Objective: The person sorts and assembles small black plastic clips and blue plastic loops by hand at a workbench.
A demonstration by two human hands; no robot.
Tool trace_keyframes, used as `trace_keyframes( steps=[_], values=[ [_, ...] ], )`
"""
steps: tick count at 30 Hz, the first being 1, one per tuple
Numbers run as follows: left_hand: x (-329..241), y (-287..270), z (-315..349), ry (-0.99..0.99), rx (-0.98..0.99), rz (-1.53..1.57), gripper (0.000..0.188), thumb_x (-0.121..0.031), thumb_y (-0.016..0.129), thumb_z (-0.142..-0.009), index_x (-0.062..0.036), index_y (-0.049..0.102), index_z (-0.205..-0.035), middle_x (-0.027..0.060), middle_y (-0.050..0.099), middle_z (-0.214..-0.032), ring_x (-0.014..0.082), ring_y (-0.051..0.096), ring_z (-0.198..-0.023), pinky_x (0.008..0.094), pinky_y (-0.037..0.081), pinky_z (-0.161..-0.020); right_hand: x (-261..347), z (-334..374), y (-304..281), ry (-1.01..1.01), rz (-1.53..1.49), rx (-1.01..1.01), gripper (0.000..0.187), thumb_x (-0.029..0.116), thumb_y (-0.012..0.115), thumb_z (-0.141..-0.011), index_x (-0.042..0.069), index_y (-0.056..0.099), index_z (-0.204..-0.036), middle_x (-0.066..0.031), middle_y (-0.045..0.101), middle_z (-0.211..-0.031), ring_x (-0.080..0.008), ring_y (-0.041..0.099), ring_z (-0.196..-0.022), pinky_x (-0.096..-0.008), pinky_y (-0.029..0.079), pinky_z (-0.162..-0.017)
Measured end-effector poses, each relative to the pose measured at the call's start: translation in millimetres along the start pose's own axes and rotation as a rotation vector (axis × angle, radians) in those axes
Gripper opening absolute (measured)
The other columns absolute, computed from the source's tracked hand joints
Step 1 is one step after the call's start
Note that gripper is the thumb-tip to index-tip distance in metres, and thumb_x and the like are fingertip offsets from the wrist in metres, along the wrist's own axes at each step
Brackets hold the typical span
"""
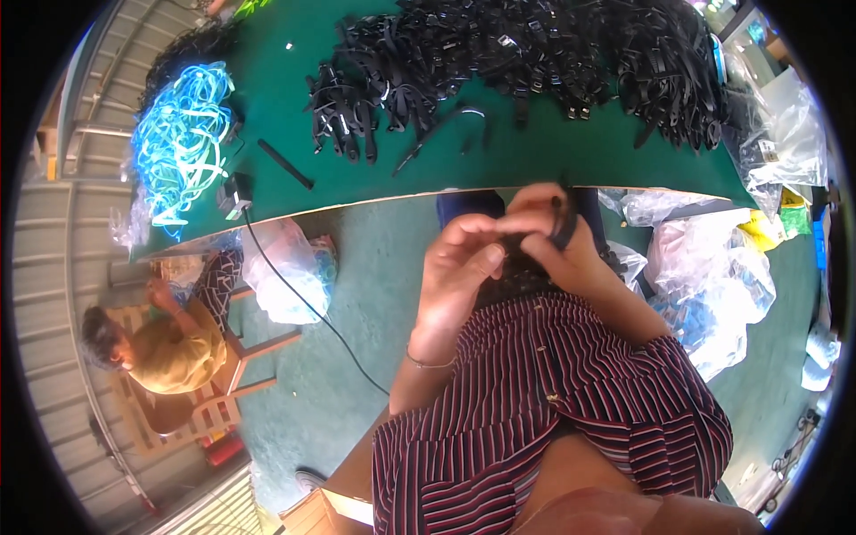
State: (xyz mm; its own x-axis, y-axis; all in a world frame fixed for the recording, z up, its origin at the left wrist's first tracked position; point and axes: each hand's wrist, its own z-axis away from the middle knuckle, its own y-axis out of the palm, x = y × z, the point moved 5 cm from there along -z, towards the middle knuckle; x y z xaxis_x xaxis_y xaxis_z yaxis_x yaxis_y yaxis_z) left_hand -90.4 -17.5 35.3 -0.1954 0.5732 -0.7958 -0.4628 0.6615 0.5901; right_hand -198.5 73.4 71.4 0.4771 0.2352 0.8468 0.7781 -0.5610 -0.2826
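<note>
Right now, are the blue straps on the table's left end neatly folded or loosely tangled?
Loosely tangled: the blue straps loop and cross over one another in a heap on the green table.

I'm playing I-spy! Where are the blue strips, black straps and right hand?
Blue strips [185, 134]: head view, middle of the tangle.
Black straps [535, 49]: head view, middle of the heap.
Right hand [572, 259]: head view, middle of the hand.

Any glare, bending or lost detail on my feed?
In the head view, highlights bleach parts of the blue strands, the near edge of the green table bows, the black straps partly merge into a dark mass, and corners go black.
</note>
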Motion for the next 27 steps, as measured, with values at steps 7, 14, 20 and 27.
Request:
trace_keyframes(
  steps=[7,14,20,27],
  values=[
    [-5,3,6,0.203,0.045,-0.418,0.015,0.006,0.061,-0.080,-0.0011,0.059,-0.092,0.0022,0.059,-0.083,0.0073,0.056,-0.074,0.0197,0.047,-0.065,-20,12,8,0.627,-0.344,0.231,0.016,0.012,0.053,-0.086,0.004,0.055,-0.072,0.0018,0.052,-0.064,-0.0043,0.045,-0.061,-0.0211,0.036,-0.055],
    [-11,8,7,0.150,0.166,-0.741,0.013,-0.008,0.067,-0.077,0.0029,0.059,-0.076,0.0041,0.056,-0.064,0.0078,0.050,-0.057,0.0229,0.040,-0.050,-13,13,15,0.600,-0.553,0.265,0.020,0.012,0.057,-0.083,0.004,0.054,-0.065,0.0034,0.048,-0.058,-0.0035,0.043,-0.055,-0.0200,0.032,-0.050],
    [2,7,9,-0.073,0.180,-0.153,0.019,-0.016,0.063,-0.077,0.0013,0.059,-0.072,0.0023,0.054,-0.061,0.0080,0.046,-0.050,0.0197,0.033,-0.045,-15,26,27,0.525,-0.979,0.213,0.023,0.017,0.059,-0.081,0.007,0.049,-0.063,0.0030,0.046,-0.057,-0.0037,0.038,-0.052,-0.0207,0.027,-0.047],
    [14,1,7,-0.116,0.145,0.082,0.030,-0.029,0.062,-0.078,0.0004,0.059,-0.074,0.0022,0.052,-0.058,0.0065,0.044,-0.048,0.0178,0.030,-0.043,-18,26,30,0.519,-1.221,0.123,0.022,0.018,0.061,-0.081,0.006,0.049,-0.068,0.0012,0.044,-0.059,-0.0055,0.036,-0.051,-0.0212,0.026,-0.047]
  ],
)
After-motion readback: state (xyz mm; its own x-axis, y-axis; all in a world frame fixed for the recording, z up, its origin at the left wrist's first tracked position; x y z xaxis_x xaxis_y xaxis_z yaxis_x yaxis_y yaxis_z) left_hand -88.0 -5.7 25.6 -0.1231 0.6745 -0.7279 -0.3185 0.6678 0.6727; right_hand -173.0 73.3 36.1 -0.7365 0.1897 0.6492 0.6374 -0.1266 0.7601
